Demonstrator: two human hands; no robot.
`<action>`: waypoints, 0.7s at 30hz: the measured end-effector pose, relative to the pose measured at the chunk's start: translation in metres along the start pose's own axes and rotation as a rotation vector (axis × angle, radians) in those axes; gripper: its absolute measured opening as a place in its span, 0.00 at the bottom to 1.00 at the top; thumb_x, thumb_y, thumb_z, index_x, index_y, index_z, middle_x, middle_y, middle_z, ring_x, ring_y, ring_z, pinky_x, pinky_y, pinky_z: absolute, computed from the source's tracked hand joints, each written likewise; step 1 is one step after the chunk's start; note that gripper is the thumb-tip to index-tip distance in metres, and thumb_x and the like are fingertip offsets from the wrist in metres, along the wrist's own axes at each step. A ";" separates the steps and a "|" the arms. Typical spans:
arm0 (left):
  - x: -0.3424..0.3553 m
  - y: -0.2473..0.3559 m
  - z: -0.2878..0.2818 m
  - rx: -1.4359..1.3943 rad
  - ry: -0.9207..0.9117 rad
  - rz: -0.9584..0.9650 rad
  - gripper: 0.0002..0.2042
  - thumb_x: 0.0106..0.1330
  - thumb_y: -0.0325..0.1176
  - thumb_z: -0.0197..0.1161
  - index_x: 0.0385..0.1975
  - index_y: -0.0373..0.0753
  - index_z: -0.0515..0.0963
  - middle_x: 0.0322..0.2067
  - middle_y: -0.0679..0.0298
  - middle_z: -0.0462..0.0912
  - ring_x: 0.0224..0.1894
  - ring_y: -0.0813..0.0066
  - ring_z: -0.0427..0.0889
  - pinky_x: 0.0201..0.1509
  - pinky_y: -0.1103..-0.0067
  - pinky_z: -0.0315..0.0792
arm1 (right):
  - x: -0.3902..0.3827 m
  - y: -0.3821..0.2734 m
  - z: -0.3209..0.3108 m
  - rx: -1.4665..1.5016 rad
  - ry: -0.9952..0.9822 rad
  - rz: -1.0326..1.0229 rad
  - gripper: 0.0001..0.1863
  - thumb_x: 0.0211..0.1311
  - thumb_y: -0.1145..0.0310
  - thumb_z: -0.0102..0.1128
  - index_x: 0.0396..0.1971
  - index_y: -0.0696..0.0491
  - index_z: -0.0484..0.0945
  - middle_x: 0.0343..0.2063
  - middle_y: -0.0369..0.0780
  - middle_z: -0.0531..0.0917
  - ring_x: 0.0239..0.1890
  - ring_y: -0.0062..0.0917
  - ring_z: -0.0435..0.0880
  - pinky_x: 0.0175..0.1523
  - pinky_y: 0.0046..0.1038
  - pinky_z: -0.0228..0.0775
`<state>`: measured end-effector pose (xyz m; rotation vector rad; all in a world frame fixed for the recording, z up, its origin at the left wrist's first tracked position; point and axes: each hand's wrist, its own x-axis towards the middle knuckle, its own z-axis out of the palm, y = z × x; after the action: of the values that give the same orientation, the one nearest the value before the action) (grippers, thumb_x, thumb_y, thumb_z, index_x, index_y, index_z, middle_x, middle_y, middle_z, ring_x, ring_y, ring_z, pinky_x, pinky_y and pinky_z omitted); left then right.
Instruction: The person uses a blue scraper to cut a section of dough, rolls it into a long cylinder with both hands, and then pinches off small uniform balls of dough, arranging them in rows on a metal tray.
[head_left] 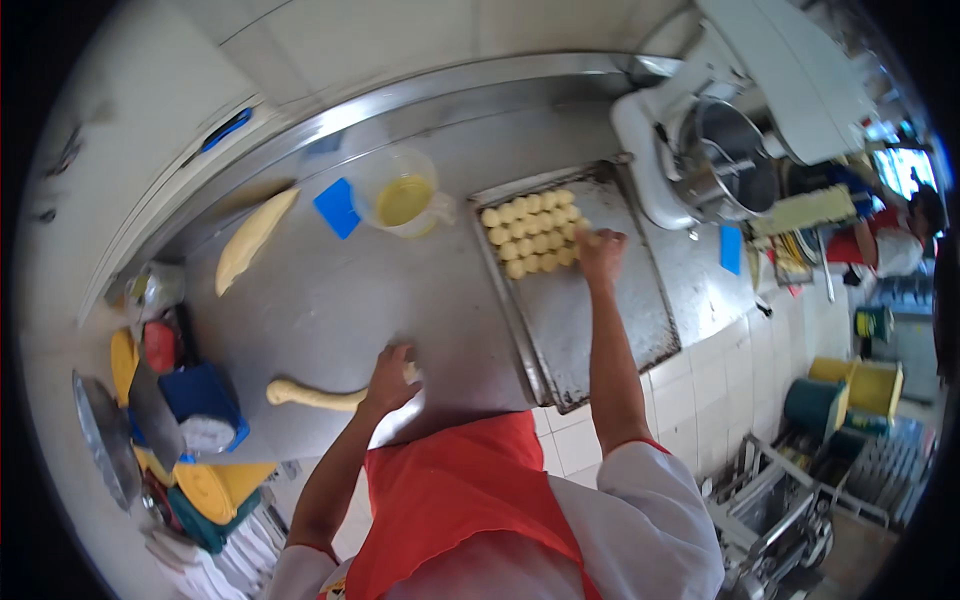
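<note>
My left hand point(388, 382) is closed over the right end of a dough rope point(318, 397) on the steel table, and a pale bit of dough point(411, 372) shows at its fingertips. Reaching over the baking tray point(640, 300), my right hand point(602, 256) has its fingers bent round a small dough ball at the right edge of the rows. Those rows of dough balls point(535, 238) fill the tray's upper left part. Farther back on the left lies a larger long slab of dough point(255, 243).
Behind my left hand stand a clear jug of yellow liquid point(405, 200) and a blue scraper point(338, 208). A stand mixer point(715, 150) rises beyond the tray, near another blue scraper point(731, 249). A blue container point(203, 405) sits at the left end. Another person point(890, 245) is at far right.
</note>
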<state>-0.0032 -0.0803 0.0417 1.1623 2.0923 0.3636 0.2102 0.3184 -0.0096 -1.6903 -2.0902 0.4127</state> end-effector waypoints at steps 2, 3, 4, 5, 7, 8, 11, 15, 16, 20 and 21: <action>0.004 0.004 -0.011 -0.016 0.204 0.001 0.34 0.53 0.34 0.70 0.61 0.35 0.64 0.55 0.43 0.71 0.59 0.43 0.69 0.65 0.61 0.65 | -0.030 -0.033 -0.017 0.007 0.337 -0.140 0.23 0.56 0.59 0.70 0.44 0.61 0.78 0.37 0.51 0.82 0.44 0.48 0.80 0.52 0.41 0.72; 0.006 -0.002 -0.010 -0.063 0.266 -0.037 0.35 0.53 0.36 0.71 0.61 0.35 0.64 0.55 0.43 0.70 0.59 0.43 0.68 0.66 0.61 0.65 | -0.050 -0.065 -0.031 0.253 0.141 -0.156 0.23 0.58 0.60 0.69 0.47 0.61 0.78 0.40 0.52 0.82 0.46 0.48 0.80 0.53 0.41 0.72; 0.010 -0.004 -0.010 -0.068 0.290 -0.059 0.35 0.53 0.36 0.71 0.61 0.35 0.64 0.55 0.43 0.70 0.59 0.43 0.68 0.66 0.61 0.65 | -0.077 -0.099 -0.043 0.481 -0.061 -0.164 0.24 0.60 0.61 0.68 0.49 0.61 0.78 0.42 0.53 0.82 0.48 0.48 0.80 0.55 0.40 0.72; 0.016 -0.003 -0.014 -0.112 0.292 -0.062 0.34 0.54 0.36 0.71 0.61 0.34 0.65 0.55 0.43 0.70 0.59 0.43 0.69 0.65 0.61 0.65 | -0.103 -0.133 -0.044 0.542 -0.137 -0.269 0.23 0.60 0.62 0.67 0.50 0.62 0.78 0.45 0.53 0.82 0.50 0.49 0.80 0.56 0.40 0.71; 0.018 0.005 -0.016 -0.163 0.321 -0.058 0.33 0.55 0.35 0.71 0.61 0.34 0.65 0.55 0.43 0.70 0.58 0.43 0.70 0.65 0.60 0.65 | -0.133 -0.201 -0.040 0.634 -0.223 -0.465 0.20 0.62 0.66 0.65 0.50 0.62 0.78 0.47 0.53 0.82 0.52 0.49 0.80 0.57 0.39 0.71; 0.016 0.011 -0.017 -0.132 0.309 0.005 0.33 0.55 0.35 0.71 0.60 0.33 0.66 0.55 0.44 0.70 0.58 0.44 0.70 0.64 0.61 0.66 | -0.131 -0.232 -0.038 0.669 -0.238 -0.560 0.19 0.62 0.68 0.64 0.50 0.61 0.78 0.48 0.54 0.82 0.53 0.49 0.80 0.57 0.39 0.72; 0.002 0.027 -0.030 -0.115 0.298 0.101 0.31 0.56 0.35 0.70 0.59 0.34 0.67 0.54 0.44 0.71 0.58 0.45 0.70 0.63 0.61 0.67 | -0.092 -0.308 -0.009 0.614 -0.190 -0.663 0.16 0.66 0.67 0.58 0.48 0.60 0.79 0.48 0.53 0.82 0.51 0.48 0.81 0.57 0.38 0.72; -0.041 0.006 -0.033 -0.234 0.318 0.040 0.28 0.58 0.37 0.70 0.58 0.36 0.70 0.53 0.45 0.73 0.58 0.48 0.71 0.64 0.62 0.68 | -0.017 -0.339 0.076 -0.187 -0.671 -0.807 0.19 0.67 0.62 0.49 0.51 0.56 0.80 0.53 0.50 0.80 0.55 0.44 0.79 0.60 0.39 0.70; -0.051 -0.005 -0.031 -0.259 0.365 0.030 0.28 0.58 0.37 0.70 0.58 0.36 0.70 0.53 0.45 0.73 0.58 0.48 0.71 0.64 0.62 0.68 | 0.003 -0.343 0.092 -0.462 -0.850 -0.836 0.21 0.67 0.59 0.48 0.52 0.54 0.80 0.56 0.48 0.78 0.60 0.42 0.76 0.64 0.39 0.68; -0.106 -0.070 -0.025 -0.312 0.374 -0.290 0.27 0.59 0.41 0.69 0.56 0.37 0.72 0.54 0.49 0.74 0.59 0.50 0.72 0.64 0.65 0.68 | 0.013 -0.333 0.120 -0.497 -0.851 -0.805 0.24 0.66 0.56 0.51 0.58 0.53 0.77 0.61 0.48 0.75 0.65 0.40 0.71 0.68 0.38 0.62; -0.118 -0.085 -0.023 -0.339 0.379 -0.359 0.27 0.58 0.42 0.70 0.55 0.37 0.73 0.53 0.49 0.75 0.58 0.51 0.74 0.63 0.66 0.69 | 0.006 -0.333 0.118 -0.391 -0.718 -0.827 0.24 0.63 0.59 0.55 0.56 0.55 0.78 0.59 0.50 0.76 0.62 0.41 0.75 0.66 0.38 0.66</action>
<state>-0.0313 -0.2228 0.0642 0.5340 2.3849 0.7761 -0.1330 0.2555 0.0480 -0.6973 -3.3173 0.3774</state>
